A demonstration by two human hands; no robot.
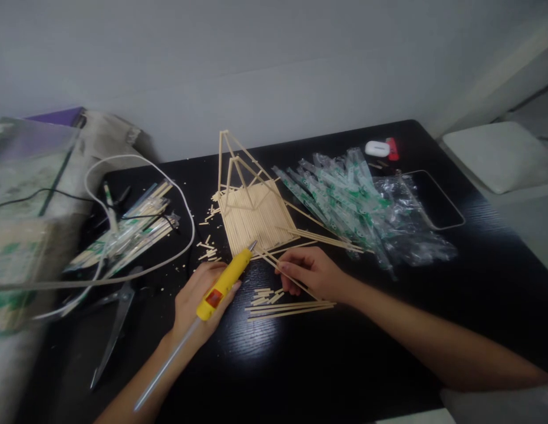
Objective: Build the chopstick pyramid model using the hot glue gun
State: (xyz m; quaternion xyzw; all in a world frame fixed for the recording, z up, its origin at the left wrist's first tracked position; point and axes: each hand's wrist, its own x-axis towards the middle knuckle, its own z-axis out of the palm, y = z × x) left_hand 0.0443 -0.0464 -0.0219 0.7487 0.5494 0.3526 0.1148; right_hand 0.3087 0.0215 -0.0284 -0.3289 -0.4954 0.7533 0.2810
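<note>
My left hand (pixel 198 303) is closed around a yellow glue gun (pixel 225 281) with a clear glue stick jutting from its back; the nozzle points at the near edge of a flat panel of wooden sticks (pixel 256 221). An open frame of thin sticks (pixel 238 162) rises from the panel's far side. My right hand (pixel 312 274) is closed, pinching a long thin wooden stick (pixel 285 271) that lies slanted just right of the nozzle. Several loose sticks (pixel 291 307) lie on the black table (pixel 345 365) under that hand.
A heap of empty clear and green wrappers (pixel 357 203) lies at the right, a phone (pixel 433 197) beside it. Scissors (pixel 112 330), a white cable (pixel 137 171) and wrapped sticks (pixel 132 229) sit at the left. A white case (pixel 377 148) and a red item (pixel 392 148) lie far back.
</note>
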